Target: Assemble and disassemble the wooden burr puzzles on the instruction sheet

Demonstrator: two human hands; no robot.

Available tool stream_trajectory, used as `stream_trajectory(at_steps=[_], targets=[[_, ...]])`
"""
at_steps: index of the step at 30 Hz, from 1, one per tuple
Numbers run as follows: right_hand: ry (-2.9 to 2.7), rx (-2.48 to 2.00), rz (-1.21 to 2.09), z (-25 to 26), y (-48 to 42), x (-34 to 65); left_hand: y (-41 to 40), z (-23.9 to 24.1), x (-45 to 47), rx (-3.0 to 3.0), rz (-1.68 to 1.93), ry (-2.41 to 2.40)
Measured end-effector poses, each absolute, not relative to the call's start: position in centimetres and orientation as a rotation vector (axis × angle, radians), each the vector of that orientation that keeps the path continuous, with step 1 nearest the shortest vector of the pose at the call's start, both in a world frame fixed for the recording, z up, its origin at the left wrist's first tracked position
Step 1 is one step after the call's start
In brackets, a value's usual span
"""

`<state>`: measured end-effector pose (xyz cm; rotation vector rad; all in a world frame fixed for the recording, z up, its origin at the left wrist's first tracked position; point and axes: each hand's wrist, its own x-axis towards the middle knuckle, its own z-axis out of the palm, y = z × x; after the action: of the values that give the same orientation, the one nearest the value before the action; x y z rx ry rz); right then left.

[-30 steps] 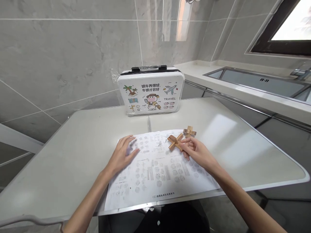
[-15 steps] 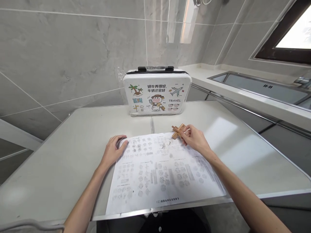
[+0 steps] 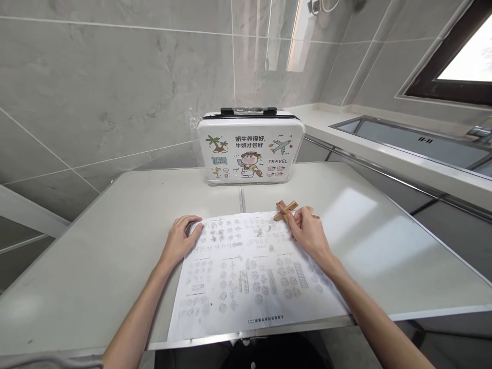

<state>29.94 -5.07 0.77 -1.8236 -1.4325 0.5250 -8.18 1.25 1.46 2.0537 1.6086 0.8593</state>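
A white instruction sheet point(image 3: 253, 302) printed with several small diagrams lies on the table. My left hand point(image 3: 180, 238) rests at its far left corner, thumb apart from the fingers, holding nothing. At the far right corner, my right hand point(image 3: 309, 233) pinches notched wooden puzzle pieces point(image 3: 285, 211) that cross each other in an X shape. A light wooden end also shows just right of the fingers; whether it belongs to the same pieces I cannot tell. My fingers hide part of the wood.
A white hard-shell case point(image 3: 249, 148) with cartoon prints and a black handle stands upright at the back of the pale folding table point(image 3: 126, 215). Behind it is a grey tiled wall. A counter with a sink point(image 3: 407, 138) runs along the right.
The wooden pieces have turned in my right hand and now show a clearer X. That hand has shifted slightly right and down. My left hand stays at the sheet's corner.
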Motion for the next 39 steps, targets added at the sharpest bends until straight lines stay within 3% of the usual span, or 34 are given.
stream_trajectory(at_steps=[18,27,33,39], targets=[[-1.592,-1.884,0.078,-3.0,-5.3,29.3,1.9,0.2,-8.9,2.089,0.914,1.585],[-1.916,-1.407,0.426,-2.4,-6.6,27.3,1.7,0.6,-8.6,2.183,0.945,1.567],[-1.951,-1.36,0.446,-2.5,-6.5,27.2,1.0,0.8,-8.6,2.301,1.059,1.529],[-1.916,-1.384,0.402,-2.7,-6.3,27.5,0.4,0.5,-8.7,2.435,0.931,1.422]])
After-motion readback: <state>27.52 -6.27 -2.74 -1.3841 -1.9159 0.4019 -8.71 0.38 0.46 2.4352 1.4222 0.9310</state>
